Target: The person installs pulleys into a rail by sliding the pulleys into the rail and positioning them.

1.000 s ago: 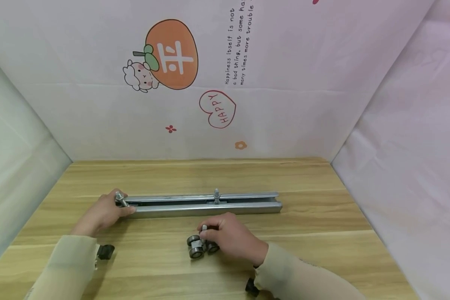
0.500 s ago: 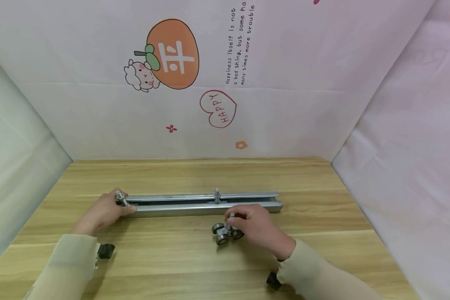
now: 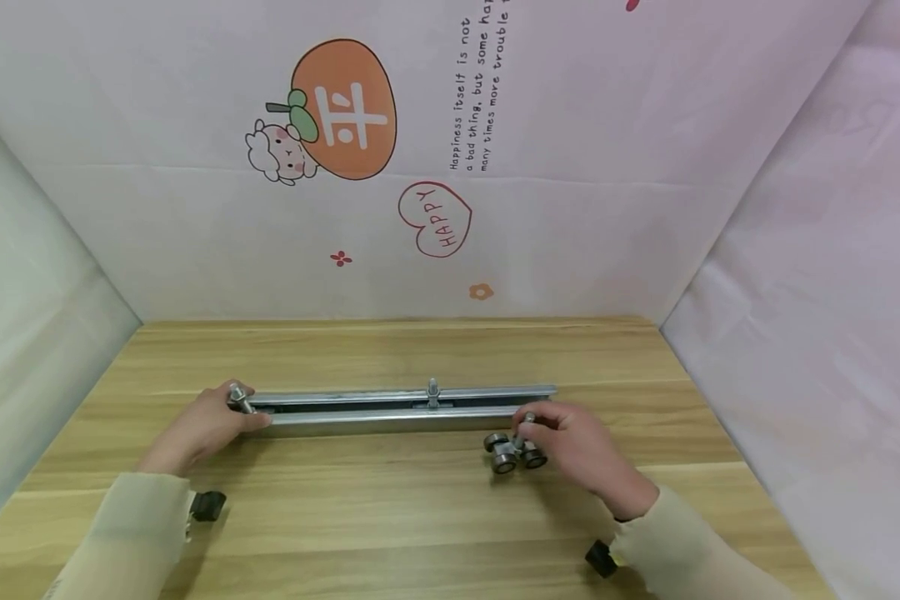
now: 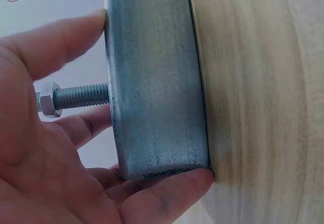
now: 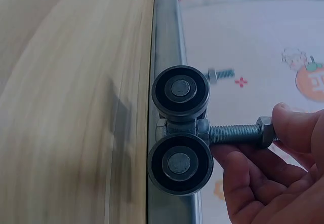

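Observation:
A silver C-shaped metal rail [image 3: 390, 423] lies across the wooden table, slot upward. My left hand [image 3: 206, 425] grips its left end; in the left wrist view the thumb [image 4: 61, 41] touches the rail's upper edge and fingers reach around the end. Beside the palm a threaded bolt [image 4: 81, 97] with a nut sticks up from the slot. Another upright bolt [image 3: 433, 392] stands near mid-rail. My right hand [image 3: 581, 442] pinches the bolt of a four-wheeled roller trolley [image 3: 504, 454], held in front of the rail's right end. Two wheels [image 5: 180, 164] face the right wrist camera.
The wooden tabletop [image 3: 360, 533] extends around the rail. A printed white cloth [image 3: 570, 233] rises behind the table's back edge, and white cloth walls [image 3: 817, 333] stand at both sides.
My right hand has moved to the right and slightly away from me, carrying the roller trolley from near mid-rail toward the rail's right end. The left hand and rail have stayed in place.

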Demonstrator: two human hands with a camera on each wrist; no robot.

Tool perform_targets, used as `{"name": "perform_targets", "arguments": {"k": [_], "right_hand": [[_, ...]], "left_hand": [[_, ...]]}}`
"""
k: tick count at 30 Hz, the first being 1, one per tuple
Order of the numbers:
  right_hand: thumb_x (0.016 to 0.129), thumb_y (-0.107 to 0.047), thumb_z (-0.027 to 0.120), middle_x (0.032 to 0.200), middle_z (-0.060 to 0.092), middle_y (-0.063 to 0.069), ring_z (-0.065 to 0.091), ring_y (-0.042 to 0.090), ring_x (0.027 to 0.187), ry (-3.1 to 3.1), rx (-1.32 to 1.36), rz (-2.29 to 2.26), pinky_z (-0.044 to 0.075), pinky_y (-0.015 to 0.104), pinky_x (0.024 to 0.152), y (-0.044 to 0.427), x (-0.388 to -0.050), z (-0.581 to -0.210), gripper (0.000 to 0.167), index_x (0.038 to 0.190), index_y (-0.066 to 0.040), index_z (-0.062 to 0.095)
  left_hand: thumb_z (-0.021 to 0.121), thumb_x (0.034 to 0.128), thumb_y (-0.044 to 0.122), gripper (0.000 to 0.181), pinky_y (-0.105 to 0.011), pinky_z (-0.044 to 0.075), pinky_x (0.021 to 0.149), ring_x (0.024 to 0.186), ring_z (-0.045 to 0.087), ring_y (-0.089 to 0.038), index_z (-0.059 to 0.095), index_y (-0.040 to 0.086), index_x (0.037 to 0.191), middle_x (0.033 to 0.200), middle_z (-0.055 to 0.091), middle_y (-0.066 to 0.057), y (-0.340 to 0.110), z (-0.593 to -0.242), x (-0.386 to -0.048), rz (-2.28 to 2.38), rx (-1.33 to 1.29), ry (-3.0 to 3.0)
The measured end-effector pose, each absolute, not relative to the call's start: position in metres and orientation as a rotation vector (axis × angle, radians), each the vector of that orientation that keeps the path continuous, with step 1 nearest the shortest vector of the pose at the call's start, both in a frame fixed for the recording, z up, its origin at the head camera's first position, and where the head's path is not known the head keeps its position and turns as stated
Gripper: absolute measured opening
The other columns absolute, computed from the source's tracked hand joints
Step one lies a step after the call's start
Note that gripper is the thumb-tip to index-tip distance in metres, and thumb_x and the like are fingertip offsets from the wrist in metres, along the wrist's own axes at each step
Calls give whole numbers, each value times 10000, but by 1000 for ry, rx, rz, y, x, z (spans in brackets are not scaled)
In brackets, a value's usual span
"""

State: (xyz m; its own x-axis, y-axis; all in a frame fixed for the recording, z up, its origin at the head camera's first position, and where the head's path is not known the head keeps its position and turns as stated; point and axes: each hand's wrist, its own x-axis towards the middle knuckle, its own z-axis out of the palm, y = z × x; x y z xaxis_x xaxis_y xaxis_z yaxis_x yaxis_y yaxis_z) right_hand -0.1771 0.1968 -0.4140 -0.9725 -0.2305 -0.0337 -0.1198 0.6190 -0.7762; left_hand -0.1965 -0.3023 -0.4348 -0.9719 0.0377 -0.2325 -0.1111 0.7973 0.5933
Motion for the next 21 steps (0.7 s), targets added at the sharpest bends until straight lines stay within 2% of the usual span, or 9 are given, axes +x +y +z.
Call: {"name": "perform_targets", "arguments": {"k": [3,7,13,21], "right_hand": [[993,-245,638,1009,681,-37,581,209,830,2734,-259,-1265,463,380,672,208,-179,-414,123,1057,-247,743],[995,-279,634,1080,686,-38,606,194,945,2766,-214,-1256,480,380,723,222,-181,-416,155,1087,-220,744],[997,-337,629,1114,699,-29,609,217,1071,2806,-167,-1252,491,384,782,239,-184,-420,262,1171,-169,731],[1010,-348,608,1098,711,-3,629,216,1001,2810,-142,-1278,514,390,758,261,-189,-421,284,1173,-147,726]], "left_hand": [[721,892,438,757,-625,421,877,1139,479,-526,447,-76,1376,1301,421,-424,-302,-434,-196,923,-44,2767],[707,900,347,690,-540,454,824,1034,546,-411,451,-98,1361,1256,504,-371,-300,-432,-196,920,-42,2778],[682,902,271,645,-489,454,796,965,535,-339,440,-112,1361,1246,527,-336,-299,-432,-196,950,-77,2760],[678,898,283,637,-487,452,794,949,543,-331,456,-98,1358,1231,545,-330,-299,-433,-196,935,-68,2782]]}}
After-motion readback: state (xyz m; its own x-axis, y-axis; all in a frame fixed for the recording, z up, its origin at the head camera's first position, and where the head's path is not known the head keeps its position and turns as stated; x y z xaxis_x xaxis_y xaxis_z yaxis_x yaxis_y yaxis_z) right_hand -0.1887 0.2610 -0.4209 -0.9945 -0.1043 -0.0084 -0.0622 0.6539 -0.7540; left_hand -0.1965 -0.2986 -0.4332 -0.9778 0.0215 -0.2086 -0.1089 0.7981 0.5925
